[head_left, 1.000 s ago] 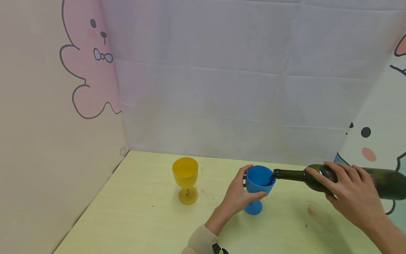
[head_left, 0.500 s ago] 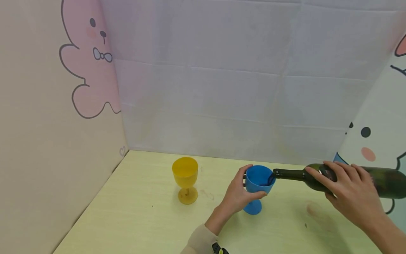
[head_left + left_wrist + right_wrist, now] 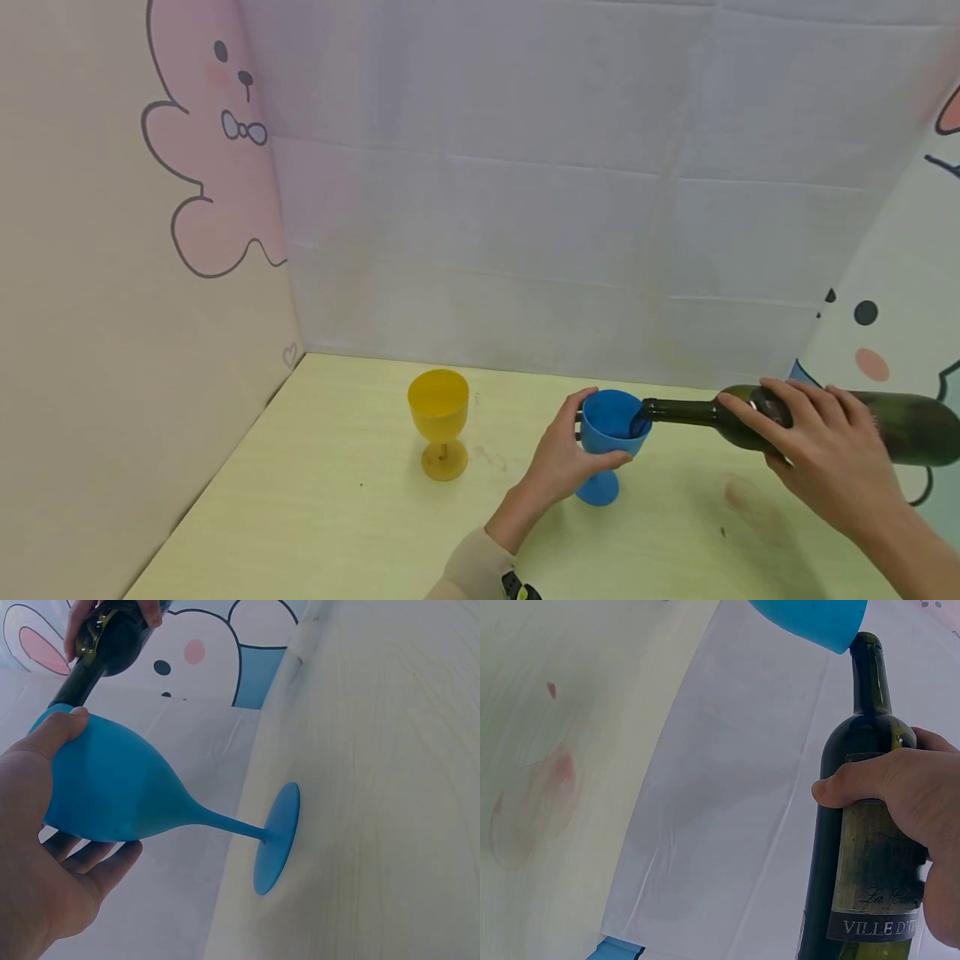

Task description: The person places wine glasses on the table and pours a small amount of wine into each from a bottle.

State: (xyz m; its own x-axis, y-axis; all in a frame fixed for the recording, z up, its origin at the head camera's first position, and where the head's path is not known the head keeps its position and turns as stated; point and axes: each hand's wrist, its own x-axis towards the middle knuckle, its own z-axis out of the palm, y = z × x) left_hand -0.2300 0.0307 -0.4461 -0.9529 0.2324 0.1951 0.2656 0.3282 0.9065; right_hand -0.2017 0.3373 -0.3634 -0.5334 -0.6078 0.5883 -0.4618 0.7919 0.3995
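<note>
My left hand (image 3: pixel 564 457) grips the bowl of a blue goblet (image 3: pixel 617 440), thumb on the near side and fingers round the far side. In the left wrist view the goblet's foot (image 3: pixel 277 838) is at the table top. My right hand (image 3: pixel 836 454) holds a dark green wine bottle (image 3: pixel 911 427) lying nearly level, its labelled body (image 3: pixel 877 855) under the fingers. The bottle's mouth is right at the goblet's rim, and dark liquid runs from it into the bowl. A yellow goblet (image 3: pixel 438 417) stands upright to the left, touched by neither hand.
The pale yellow table (image 3: pixel 315 500) meets a white sheet wall (image 3: pixel 480 250) at the back. Side walls with cartoon animals (image 3: pixel 217 150) rise left and right. A reddish stain (image 3: pixel 561 776) marks the table below the bottle.
The bottle and right hand have shifted very slightly left and up, with the mouth a little farther over the goblet's rim. The left hand and both goblets have stayed in place.
</note>
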